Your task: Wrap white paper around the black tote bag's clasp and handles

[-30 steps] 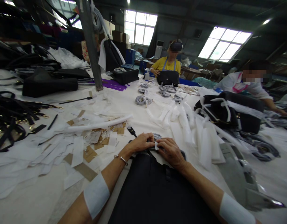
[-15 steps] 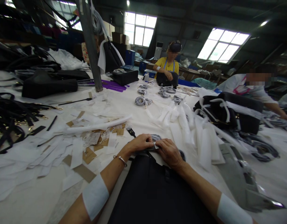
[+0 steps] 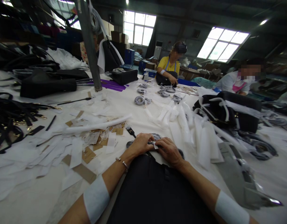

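A black bag (image 3: 155, 189) lies on the white table in front of me, between my forearms. My left hand (image 3: 141, 143) and my right hand (image 3: 169, 151) meet at its far edge, both with fingers closed. Between the fingertips they pinch a small white tag (image 3: 155, 145) that sits by a grey coiled strap (image 3: 155, 137). A bracelet is on my left wrist, and white bands wrap both forearms.
Loose white paper strips and brown card tags (image 3: 87, 154) litter the table to the left. Black straps (image 3: 10, 118) lie far left, white wrapped handles (image 3: 187, 124) and a black bag (image 3: 227, 110) to the right. Two other people work across the table.
My hands have stayed at the bag's far edge, only shifting slightly. The person in yellow across the table has leaned over their bag.
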The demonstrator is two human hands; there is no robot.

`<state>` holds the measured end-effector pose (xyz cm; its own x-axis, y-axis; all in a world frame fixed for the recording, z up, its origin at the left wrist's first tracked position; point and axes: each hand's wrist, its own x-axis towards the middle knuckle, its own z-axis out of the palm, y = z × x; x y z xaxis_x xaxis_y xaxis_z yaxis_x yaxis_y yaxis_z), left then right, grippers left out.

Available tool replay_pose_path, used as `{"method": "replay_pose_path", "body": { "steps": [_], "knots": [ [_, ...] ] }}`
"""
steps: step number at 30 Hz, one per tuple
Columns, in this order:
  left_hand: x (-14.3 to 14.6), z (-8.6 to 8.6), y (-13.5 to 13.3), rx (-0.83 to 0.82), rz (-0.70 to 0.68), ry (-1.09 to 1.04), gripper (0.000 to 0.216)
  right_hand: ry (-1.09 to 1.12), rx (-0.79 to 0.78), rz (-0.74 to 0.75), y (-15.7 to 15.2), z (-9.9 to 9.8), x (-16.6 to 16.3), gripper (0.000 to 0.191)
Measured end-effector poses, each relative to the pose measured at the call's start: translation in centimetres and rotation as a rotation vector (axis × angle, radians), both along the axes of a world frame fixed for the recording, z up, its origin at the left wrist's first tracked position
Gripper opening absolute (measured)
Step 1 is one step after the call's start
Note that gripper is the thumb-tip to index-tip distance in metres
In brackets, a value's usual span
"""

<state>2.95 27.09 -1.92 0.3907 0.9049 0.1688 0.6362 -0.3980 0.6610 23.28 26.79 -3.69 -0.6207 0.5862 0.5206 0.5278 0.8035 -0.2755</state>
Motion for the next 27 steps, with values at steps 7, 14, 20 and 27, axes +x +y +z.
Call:
{"method": "replay_pose_path", "body": {
  "steps": [7,14,20,27],
  "knots": [
    [0.8,-0.3,-0.5,0.056,0.034,0.086,0.024,0.025,-0.026,0.005,0.0,0.3,-0.2,0.021],
    [0.8,0.0,0.0,-0.008,0.075,0.010,0.021,0.063,0.016,-0.072,-1.0,3.9,1.3,0.023],
    [-0.1,0.9,0.4,-0.291,0.042,-0.214,0.025,-0.250,0.202,0.045,-2.6,5.9,2.1,0.019],
    [-0.9,0.4,0.9,-0.440,-0.043,-0.414,0.026,-0.429,0.364,0.036,-2.4,3.4,1.1,0.022]
  ]
}}
